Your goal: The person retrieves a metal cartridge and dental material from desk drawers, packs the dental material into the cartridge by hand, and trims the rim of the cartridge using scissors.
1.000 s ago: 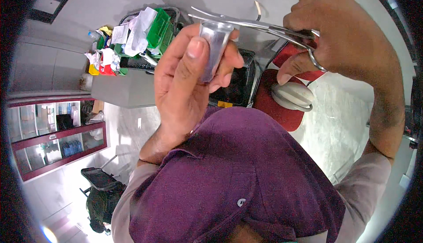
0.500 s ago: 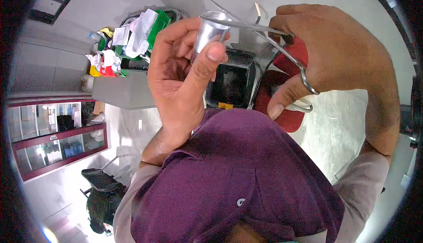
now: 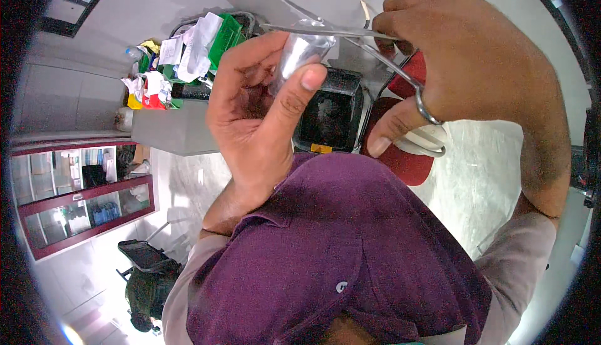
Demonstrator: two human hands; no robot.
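My left hand (image 3: 253, 104) is closed around a shiny silver cylinder (image 3: 300, 57), its thumb pressed on the near side; the cylinder may be foil or clear plastic. In my right hand (image 3: 463, 63) is a pair of metal scissors (image 3: 394, 66), with the thumb by one handle loop and the curled fingers around the other handle. The scissor blades are spread and reach left over the cylinder's upper rim. One blade lies across that rim, and the other points up and left past it. The rim looks bent; whether it is cut I cannot tell.
Below the hands stands a black bin (image 3: 328, 116), beside a dark red chair (image 3: 407, 163). Green crates (image 3: 228, 38) with papers and packaging sit on a grey surface (image 3: 169, 129) to the left. Farther left are a red-framed glass cabinet (image 3: 81, 201) and a black chair (image 3: 147, 257).
The scissors and my right hand have shifted left and slightly up, so the blades reach farther across the cylinder. The cylinder's rim, round before, now looks squeezed and tilted.
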